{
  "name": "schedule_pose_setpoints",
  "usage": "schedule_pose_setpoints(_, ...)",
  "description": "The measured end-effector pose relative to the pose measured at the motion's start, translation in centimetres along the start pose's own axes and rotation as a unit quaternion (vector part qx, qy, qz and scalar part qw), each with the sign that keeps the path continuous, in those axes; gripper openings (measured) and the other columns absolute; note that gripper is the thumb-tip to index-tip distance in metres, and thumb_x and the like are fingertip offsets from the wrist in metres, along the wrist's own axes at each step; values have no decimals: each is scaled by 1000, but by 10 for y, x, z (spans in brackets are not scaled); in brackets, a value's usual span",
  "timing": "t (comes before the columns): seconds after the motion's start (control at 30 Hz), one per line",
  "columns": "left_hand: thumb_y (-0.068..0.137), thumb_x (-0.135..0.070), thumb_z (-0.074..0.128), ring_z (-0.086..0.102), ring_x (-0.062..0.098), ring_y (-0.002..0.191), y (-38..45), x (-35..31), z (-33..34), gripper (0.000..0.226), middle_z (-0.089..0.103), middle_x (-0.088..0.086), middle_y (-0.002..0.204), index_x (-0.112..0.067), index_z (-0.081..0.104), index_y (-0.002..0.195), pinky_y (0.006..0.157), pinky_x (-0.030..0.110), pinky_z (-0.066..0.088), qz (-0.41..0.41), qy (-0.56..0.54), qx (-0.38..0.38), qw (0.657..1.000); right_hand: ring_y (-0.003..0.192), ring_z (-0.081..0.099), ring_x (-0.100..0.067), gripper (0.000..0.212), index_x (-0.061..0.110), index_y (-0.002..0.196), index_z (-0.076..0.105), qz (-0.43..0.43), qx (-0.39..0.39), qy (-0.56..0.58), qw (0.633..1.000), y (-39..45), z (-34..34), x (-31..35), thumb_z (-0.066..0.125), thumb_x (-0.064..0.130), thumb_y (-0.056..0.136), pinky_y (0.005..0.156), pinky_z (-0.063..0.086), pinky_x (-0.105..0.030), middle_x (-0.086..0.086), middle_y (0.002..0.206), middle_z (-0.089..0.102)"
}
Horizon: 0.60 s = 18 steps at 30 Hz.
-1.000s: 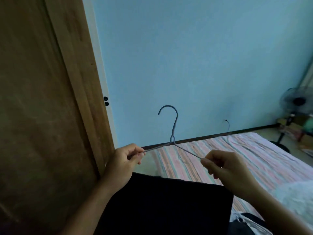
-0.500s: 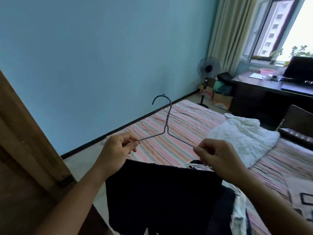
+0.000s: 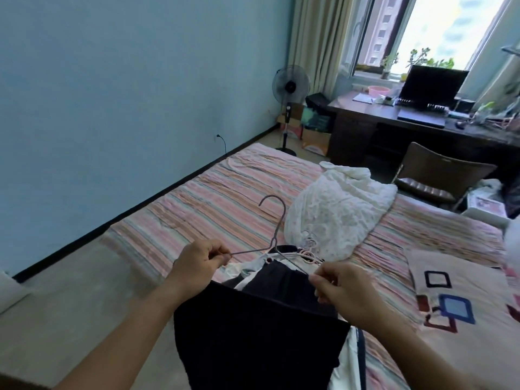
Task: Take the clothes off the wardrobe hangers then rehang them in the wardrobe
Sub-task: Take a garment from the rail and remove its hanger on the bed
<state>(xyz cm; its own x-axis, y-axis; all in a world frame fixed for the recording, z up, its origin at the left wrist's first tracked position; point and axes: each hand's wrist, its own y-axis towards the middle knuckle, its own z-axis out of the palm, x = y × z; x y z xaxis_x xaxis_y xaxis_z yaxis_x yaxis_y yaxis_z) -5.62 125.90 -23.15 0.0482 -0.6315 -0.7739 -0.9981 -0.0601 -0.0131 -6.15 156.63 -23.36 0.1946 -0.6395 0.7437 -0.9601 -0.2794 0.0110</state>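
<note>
While the head view looks down over the bed [image 3: 197,204], a grey wire hanger [image 3: 277,220] is held up in front of the person, hook uppermost. Its left shoulder end is pinched by the curled fingers of the left hand [image 3: 197,263]; its right shoulder end is pinched by the curled fingers of the right hand [image 3: 342,288]. A dark garment [image 3: 253,339] hangs below the two hands, between the forearms; whether it is draped over the hanger's lower bar cannot be told. Just behind the hanger, a pile of clothes [image 3: 281,268] with pale hangers [image 3: 308,253] is laid on the striped bed. A white lace garment [image 3: 337,212] is heaped beyond it, touching the pile. Farther back, a standing fan [image 3: 290,87] is placed by the blue wall [image 3: 126,80], and a laptop [image 3: 430,85] is set on the counter [image 3: 365,111] under the window. A chair [image 3: 433,175] stands beside the bed.
</note>
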Motion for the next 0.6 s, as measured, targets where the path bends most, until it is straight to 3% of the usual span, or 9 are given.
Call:
schedule_pose_setpoints(0.23, 88, -14, 71, 65, 17, 78, 77, 18, 91, 10, 70, -2, 75, -19, 75, 80, 79, 38, 52, -57, 41, 97, 993, 58, 63, -6, 24, 21, 70, 64, 92, 72, -75, 990, 50, 7, -95, 65, 28, 93, 64, 50, -22, 4, 62, 69)
schedule_pose_setpoints(0.33, 88, -14, 70, 62, 17, 79, 117, 28, 132, 9, 68, 1, 80, -18, 74, 81, 72, 23, 46, -69, 60, 123, 988, 67, 62, -13, 24, 20, 75, 61, 116, 117, -127, 978, 82, 11, -136, 60, 30, 96, 71, 50, -32, 1, 68, 67)
schedule_pose_setpoints(0.43, 88, -18, 71, 56, 3, 72, 166, 39, 176, 16, 66, -6, 76, -27, 70, 75, 60, 7, 35, -80, 70, 121, 987, 72, 61, -16, 24, 22, 76, 57, 147, 141, -140, 969, 120, 10, -181, 55, 31, 99, 72, 48, -33, 2, 72, 65)
schedule_pose_setpoints(0.53, 88, -22, 71, 55, 6, 78, 204, 48, 209, 16, 60, -12, 75, -31, 70, 75, 67, 9, 36, -90, 94, 112, 985, 74, 60, -15, 22, 21, 81, 59, 165, 149, -143, 964, 149, 10, -214, 54, 31, 99, 71, 47, -31, 3, 76, 65)
schedule_pose_setpoints(0.6, 88, -29, 70, 48, 12, 90, 231, 54, 233, 7, 52, -11, 80, -31, 76, 85, 77, 25, 37, -82, 159, 101, 979, 75, 57, -14, 18, 20, 84, 59, 176, 157, -149, 960, 171, 13, -240, 54, 28, 99, 69, 45, -29, 4, 80, 65)
